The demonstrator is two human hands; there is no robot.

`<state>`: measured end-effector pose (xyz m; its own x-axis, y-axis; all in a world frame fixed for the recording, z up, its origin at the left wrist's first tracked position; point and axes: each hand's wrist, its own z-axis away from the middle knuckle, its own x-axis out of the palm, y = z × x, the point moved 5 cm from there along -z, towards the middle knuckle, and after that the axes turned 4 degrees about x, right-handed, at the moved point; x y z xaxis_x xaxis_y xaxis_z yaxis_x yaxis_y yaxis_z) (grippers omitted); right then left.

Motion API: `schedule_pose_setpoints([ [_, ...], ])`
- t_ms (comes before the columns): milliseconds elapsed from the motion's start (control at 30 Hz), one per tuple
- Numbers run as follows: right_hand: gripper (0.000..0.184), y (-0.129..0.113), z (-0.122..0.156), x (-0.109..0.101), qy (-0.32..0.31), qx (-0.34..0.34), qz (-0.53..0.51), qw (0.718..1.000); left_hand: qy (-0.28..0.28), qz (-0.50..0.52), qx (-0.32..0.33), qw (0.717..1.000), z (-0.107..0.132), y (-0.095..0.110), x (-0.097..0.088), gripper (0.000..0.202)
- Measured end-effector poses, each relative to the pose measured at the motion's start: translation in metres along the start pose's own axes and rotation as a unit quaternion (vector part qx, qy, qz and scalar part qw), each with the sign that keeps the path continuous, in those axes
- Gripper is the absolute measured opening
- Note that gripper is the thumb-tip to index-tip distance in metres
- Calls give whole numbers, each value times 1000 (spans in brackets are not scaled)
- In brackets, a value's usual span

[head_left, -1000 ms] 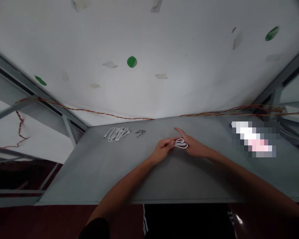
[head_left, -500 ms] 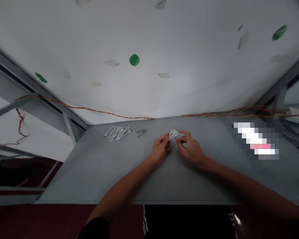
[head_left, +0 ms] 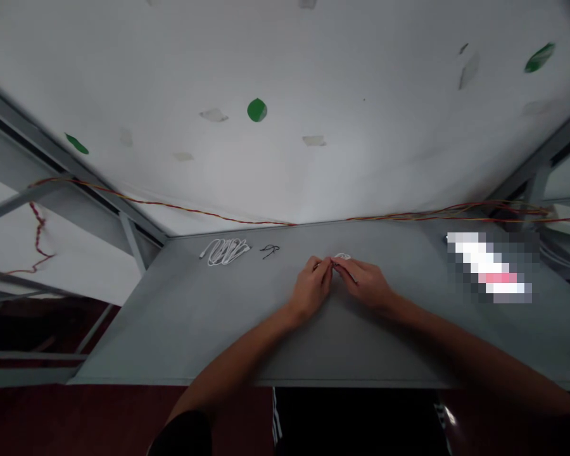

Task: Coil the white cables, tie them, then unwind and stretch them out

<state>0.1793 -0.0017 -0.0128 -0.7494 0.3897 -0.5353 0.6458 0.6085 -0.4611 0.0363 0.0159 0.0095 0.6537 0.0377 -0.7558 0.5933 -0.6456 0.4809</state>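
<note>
The small looped cable of white cord (head_left: 342,256), at the frame's centre, now mostly hides behind the fingers. The left hand (head_left: 312,288) and right hand (head_left: 368,286) have come together, fingertips pinching a thin dark strip (head_left: 335,263) (perhaps a tie), so work seems centred there. Left of centre lie thin black strips (head_left: 270,249), then a larger coiled white cable (head_left: 227,251).

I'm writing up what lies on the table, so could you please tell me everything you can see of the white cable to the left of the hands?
The white cable is thin and apparently plastic-coated, lying in several loose, overlapping loops on the grey table, towards its far edge. One end sticks out to the left, seemingly with a plug, too small to identify. It looks unbound, and only the table touches it.
</note>
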Motion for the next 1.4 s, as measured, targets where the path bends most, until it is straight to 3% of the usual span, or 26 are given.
schedule_pose_setpoints([
  [167,31,1,10,2,16,-99,67,993,-4,83,-72,994,-3,-3,-2,34],
  [233,32,2,9,-1,18,-124,67,990,-49,186,-142,971,-4,-10,1,39],
  [300,31,3,5,-5,-4,-133,37,990,-118,342,-229,904,-2,-16,6,47],
  [400,33,2,-3,-7,-53,-143,-31,988,-184,537,-325,756,4,-14,12,50],
  [467,35,1,-6,-7,-67,-131,-53,988,-180,584,-351,710,7,-11,14,48],
  [633,31,-3,-8,-4,-50,-11,-59,997,-63,583,-317,746,7,-10,23,49],
  [733,24,1,-11,-7,-30,137,-133,981,-28,558,-278,781,6,-8,23,49],
  [867,24,15,-11,2,-124,326,-315,883,-33,462,-176,869,1,0,11,42],
  [967,23,23,-6,11,-171,386,-412,808,-56,346,-88,932,-1,3,0,33],
  [1067,18,28,1,19,-205,400,-475,757,-102,235,-19,967,-3,0,-6,26],
  [1167,24,25,1,20,-224,373,-494,753,-128,235,-19,963,-5,-5,-8,22],
  [1233,26,22,-4,17,-214,365,-486,765,-90,311,-89,942,-6,-11,-8,25],
  [1300,25,18,-10,11,-193,349,-454,797,-44,416,-190,888,-5,-17,-4,33],
  [1400,22,12,-19,-1,-143,269,-323,896,-20,531,-305,790,-1,-20,4,40],
])
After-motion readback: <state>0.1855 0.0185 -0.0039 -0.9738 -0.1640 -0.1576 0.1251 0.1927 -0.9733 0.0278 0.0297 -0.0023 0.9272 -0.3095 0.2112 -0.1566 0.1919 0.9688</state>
